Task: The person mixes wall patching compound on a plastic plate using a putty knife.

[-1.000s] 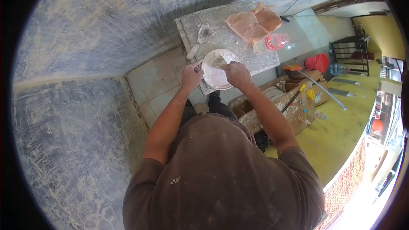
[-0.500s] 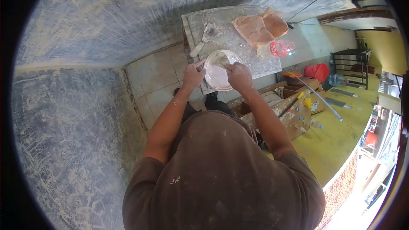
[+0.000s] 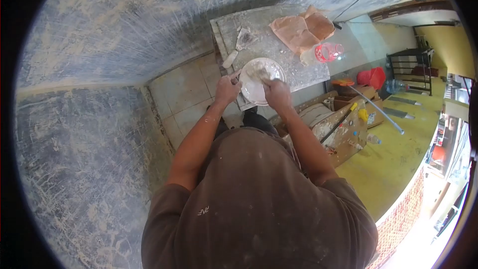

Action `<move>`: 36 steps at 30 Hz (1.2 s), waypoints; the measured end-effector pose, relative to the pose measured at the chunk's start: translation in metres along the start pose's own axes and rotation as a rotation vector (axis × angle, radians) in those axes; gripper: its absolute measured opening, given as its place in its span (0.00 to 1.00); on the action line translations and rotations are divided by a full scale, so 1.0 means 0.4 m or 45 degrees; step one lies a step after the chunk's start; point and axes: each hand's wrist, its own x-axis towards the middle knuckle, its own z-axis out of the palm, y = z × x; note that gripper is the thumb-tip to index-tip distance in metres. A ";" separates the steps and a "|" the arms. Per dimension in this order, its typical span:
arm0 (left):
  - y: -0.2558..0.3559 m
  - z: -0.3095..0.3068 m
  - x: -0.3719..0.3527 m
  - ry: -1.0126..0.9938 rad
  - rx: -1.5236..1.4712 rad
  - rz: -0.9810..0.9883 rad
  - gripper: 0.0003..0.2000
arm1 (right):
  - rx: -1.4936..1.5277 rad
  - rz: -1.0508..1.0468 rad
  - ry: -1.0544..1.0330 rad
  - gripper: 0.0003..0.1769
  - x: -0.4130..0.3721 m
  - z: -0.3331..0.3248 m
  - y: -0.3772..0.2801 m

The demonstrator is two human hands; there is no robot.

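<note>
A round white tub (image 3: 252,95) with pale, wet paste inside sits at the near edge of a dusty board-topped table (image 3: 303,75). My left hand (image 3: 228,89) is closed on the tub's left rim. In my right hand (image 3: 278,93) is a putty knife (image 3: 261,73), its blade smeared by motion and down in the paste. Just beyond the tub lies a second putty knife (image 3: 244,39), caked with dried paste, its pale handle pointing toward me.
A crumpled brown paper bag (image 3: 301,31) and a clear bottle with a red label (image 3: 323,54) lie on the table. Bare plastered walls (image 3: 89,169) stand ahead and left. At right are cardboard boxes (image 3: 343,132), a broom (image 3: 376,107) and a red bucket (image 3: 371,76).
My right hand has shifted slightly down and left, and the putty knife's blade has swung within the paste. The left hand stays at the rim.
</note>
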 end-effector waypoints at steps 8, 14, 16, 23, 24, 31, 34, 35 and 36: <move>-0.045 0.040 0.011 0.072 -0.063 0.087 0.26 | -0.167 0.089 0.010 0.12 0.032 0.012 -0.007; -0.070 0.055 0.028 0.084 -0.114 0.046 0.25 | -0.045 0.134 0.025 0.13 -0.063 -0.080 0.017; -0.075 0.056 0.034 0.076 -0.180 0.033 0.25 | -0.008 0.176 0.025 0.13 -0.074 -0.111 0.039; -0.030 0.024 0.020 0.030 -0.047 0.047 0.26 | -0.105 0.018 0.111 0.12 -0.033 0.038 0.082; -0.042 0.026 0.028 0.058 0.046 0.111 0.26 | -0.067 0.016 0.048 0.12 -0.015 -0.004 0.045; -0.040 0.027 0.028 0.082 0.001 0.172 0.26 | -0.115 0.128 0.020 0.12 -0.048 -0.042 0.092; -0.049 0.037 0.018 0.059 -0.011 0.088 0.26 | -0.131 -0.241 0.019 0.12 0.030 -0.034 0.092; -0.060 0.042 0.026 0.067 0.033 0.125 0.26 | -0.127 -0.241 0.025 0.12 0.023 -0.048 0.099; -0.061 0.043 0.041 0.079 0.075 0.168 0.26 | -0.159 -0.210 -0.014 0.12 0.011 -0.072 0.115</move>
